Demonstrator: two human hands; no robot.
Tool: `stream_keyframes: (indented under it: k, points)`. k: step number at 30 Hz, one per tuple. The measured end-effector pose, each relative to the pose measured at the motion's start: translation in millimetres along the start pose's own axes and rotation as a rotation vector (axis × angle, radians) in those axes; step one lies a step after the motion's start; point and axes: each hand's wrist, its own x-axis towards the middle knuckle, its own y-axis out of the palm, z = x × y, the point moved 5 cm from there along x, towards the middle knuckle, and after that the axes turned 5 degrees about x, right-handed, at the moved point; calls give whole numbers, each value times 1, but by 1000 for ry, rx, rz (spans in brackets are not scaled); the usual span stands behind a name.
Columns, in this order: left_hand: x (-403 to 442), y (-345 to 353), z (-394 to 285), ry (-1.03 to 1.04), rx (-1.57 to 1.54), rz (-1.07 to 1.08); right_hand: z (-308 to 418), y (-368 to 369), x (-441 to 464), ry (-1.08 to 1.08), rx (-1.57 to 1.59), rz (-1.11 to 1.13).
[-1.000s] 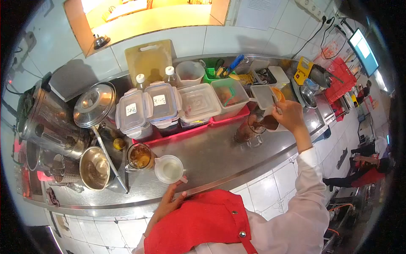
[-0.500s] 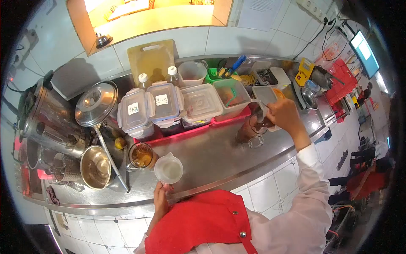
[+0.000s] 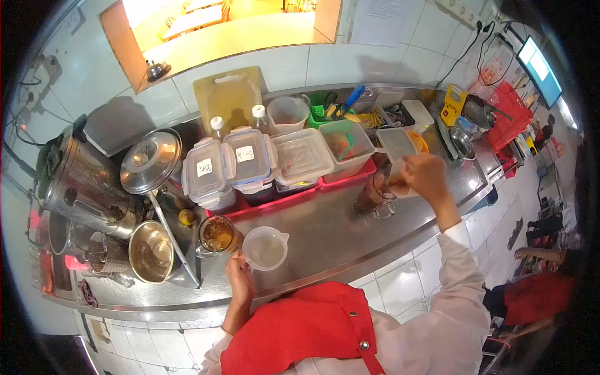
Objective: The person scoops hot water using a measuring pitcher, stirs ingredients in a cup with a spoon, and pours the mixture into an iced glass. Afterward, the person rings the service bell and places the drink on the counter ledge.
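My left hand [image 3: 240,277] is closed round the handle of a white plastic jug [image 3: 265,248], held above the steel counter's front part. Just left of the jug stands a glass mug of amber drink with ice [image 3: 217,234]. On the right, my right hand [image 3: 425,177] is closed over a second glass mug [image 3: 374,192], which holds a dark reddish drink. Its fingers pinch something that I cannot make out at the mug's rim.
Lidded plastic boxes [image 3: 250,156] stand in a pink tray behind. A steel bowl [image 3: 152,252], a ladle [image 3: 175,240] and a lidded pot [image 3: 150,160] are at left, a yellow scale [image 3: 452,105] at right. A person in red [image 3: 537,299] is at far right.
The jug in my left hand has turned, its spout now pointing right. My right hand has shifted slightly at the mug. The other person has come nearer at far right. The view has shifted slightly.
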Motion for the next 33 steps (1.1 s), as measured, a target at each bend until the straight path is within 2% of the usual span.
stream_keyframes:
  k: [1, 3, 4, 6, 7, 9, 11, 12, 14, 17, 19, 21, 23, 25, 28, 33]
  points:
    - [2, 15, -10, -5, 29, -9, -5, 0, -7, 2, 2, -3]
    - [5, 38, -29, -8, 60, -20, -37, -1, -31, 387, 111, -103]
    - [5, 49, -38, -3, 38, 40, -48, 6, -44, 387, 113, -104]
    - [7, 68, -54, 2, 22, 100, -75, 19, -78, 642, 127, -170]
    - [9, 77, -60, -23, 24, 109, -68, 18, -85, 645, 131, -170]
    - [11, 95, -76, -46, 31, 116, -47, 6, -99, 629, 598, -465]
    - [11, 118, -95, -8, 119, 242, -3, -10, -105, 699, 661, -484]
    - [12, 123, -102, -11, 129, 238, 20, -13, -108, 767, 720, -502]
    - [13, 137, -115, -16, 263, 340, 60, -10, -111, 711, 771, -520]
    - [11, 149, -131, 38, 456, 367, 107, 21, -113, 651, 902, -518]
    - [11, 148, -133, 95, 557, 357, 135, 38, -107, 627, 1045, -399]
    - [10, 147, -133, 105, 791, 374, 153, 47, -105, 612, 1059, -370]
    - [8, 145, -132, 107, 852, 356, 162, 60, -106, 593, 1065, -345]
    - [10, 140, -127, 96, 984, 364, 168, 73, -108, 484, 1037, -359]
    - [11, 140, -125, 171, 1110, 357, 172, 89, -113, 548, 1122, -285]
    - [15, 142, -116, 205, 1095, 354, 174, 101, -118, 592, 1131, -262]
